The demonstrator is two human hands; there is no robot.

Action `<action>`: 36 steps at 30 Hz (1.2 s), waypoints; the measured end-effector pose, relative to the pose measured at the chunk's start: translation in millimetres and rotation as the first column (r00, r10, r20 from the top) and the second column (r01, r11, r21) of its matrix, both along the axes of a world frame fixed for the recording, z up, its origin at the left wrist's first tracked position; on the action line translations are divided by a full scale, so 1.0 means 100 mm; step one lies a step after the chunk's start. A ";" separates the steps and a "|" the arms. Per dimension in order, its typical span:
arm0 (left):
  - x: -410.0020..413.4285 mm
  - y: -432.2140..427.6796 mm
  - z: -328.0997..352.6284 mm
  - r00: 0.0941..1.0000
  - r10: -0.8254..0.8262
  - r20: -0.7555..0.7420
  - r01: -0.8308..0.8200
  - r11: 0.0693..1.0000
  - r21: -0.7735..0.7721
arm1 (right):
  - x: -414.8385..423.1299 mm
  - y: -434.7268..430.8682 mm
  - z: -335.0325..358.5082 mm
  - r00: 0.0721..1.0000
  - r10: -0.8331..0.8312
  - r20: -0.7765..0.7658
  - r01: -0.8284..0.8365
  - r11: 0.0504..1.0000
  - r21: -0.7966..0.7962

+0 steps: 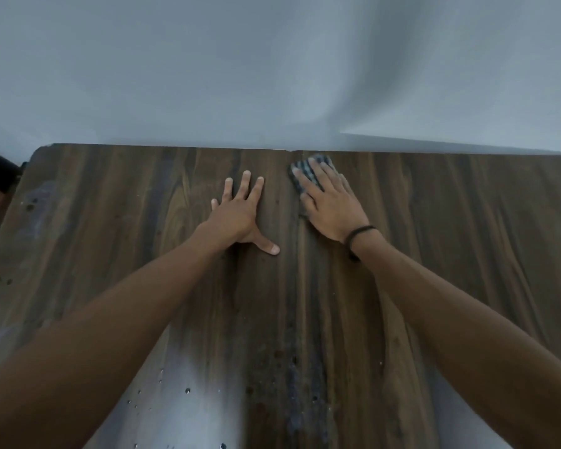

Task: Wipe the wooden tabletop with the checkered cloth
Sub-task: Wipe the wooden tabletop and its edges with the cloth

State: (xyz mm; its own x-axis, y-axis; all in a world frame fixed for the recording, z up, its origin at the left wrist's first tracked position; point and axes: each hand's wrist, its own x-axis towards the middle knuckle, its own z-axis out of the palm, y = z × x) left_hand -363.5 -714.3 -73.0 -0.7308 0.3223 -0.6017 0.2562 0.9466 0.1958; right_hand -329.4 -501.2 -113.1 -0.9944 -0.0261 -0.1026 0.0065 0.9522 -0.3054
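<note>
Head view: checkered cloth [305,171] pressed beneath flat right hand [332,210], protruding at 11 o'clock past fingertips; left hand [240,215] splayed, empty, on wooden tabletop [450,222].

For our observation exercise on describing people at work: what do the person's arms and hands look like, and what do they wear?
Both forearms are bare, with no sleeves in view. The left hand wears no glove, ring or band that shows. The right hand is also ungloved; its wrist carries a thin dark band, looped like a cord or hair tie. No watch or markings can be seen.
</note>
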 end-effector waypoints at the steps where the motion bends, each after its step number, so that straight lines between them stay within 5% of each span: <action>1: 0.00 0.00 0.00 1.000 0.001 -0.005 -0.001 1.000 0.005 | 0.08 0.11 0.00 1.000 -0.014 -0.002 0.014 1.000 -0.004; 4: -0.02 0.02 0.00 1.000 -0.006 0.013 0.006 1.000 0.003 | 0.32 0.21 0.06 0.967 -0.254 0.007 0.255 0.967 -0.030; 8: 0.01 -0.02 0.04 0.999 -0.039 0.021 0.039 0.999 -0.008 | 0.74 0.04 0.03 0.999 -0.030 0.039 0.031 0.999 -0.013; 11: 0.08 -0.07 0.13 0.996 -0.065 0.060 0.065 0.998 -0.007 | 0.88 -0.02 0.05 0.958 -0.287 0.028 0.288 0.956 -0.049; 15: 0.33 -0.15 0.15 0.987 -0.111 0.113 0.121 0.988 -0.094 | 1.20 -0.34 -0.01 0.999 -0.048 0.006 0.048 0.999 0.015; 19: 0.40 -0.17 0.11 0.987 -0.129 0.097 0.138 0.985 -0.099 | 1.26 -0.37 0.05 0.954 -0.299 0.011 0.299 0.954 -0.019; 22: 0.41 -0.20 0.12 0.989 -0.130 0.072 0.135 0.988 -0.075 | 1.47 -0.52 0.02 0.994 -0.103 0.033 0.102 0.994 0.039; 26: 0.41 -0.21 0.11 0.989 -0.132 0.064 0.136 0.989 -0.058 | 1.52 -0.43 0.08 0.957 -0.285 0.057 0.285 0.958 0.008; 30: 0.41 -0.22 0.11 0.990 -0.130 0.048 0.133 0.990 -0.056 | 1.69 -0.51 0.09 0.993 -0.062 0.103 0.061 0.998 0.018; 33: 0.43 -0.24 0.13 0.991 -0.126 0.035 0.127 0.991 -0.038 | 1.74 -0.42 0.13 0.957 -0.276 0.088 0.279 0.960 -0.018; 36: 0.55 -0.29 0.14 0.992 -0.122 -0.019 0.122 0.992 -0.024 | 2.09 -0.70 0.08 0.992 -0.103 0.077 0.102 0.995 0.024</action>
State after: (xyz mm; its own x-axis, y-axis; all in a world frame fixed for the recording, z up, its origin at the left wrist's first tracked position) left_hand -308.7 -743.7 -58.6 -0.6994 0.3961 -0.5950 0.3736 0.9122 0.1681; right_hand -120.5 -571.0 -105.3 -0.9807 0.0781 -0.1790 0.1272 0.9511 -0.2816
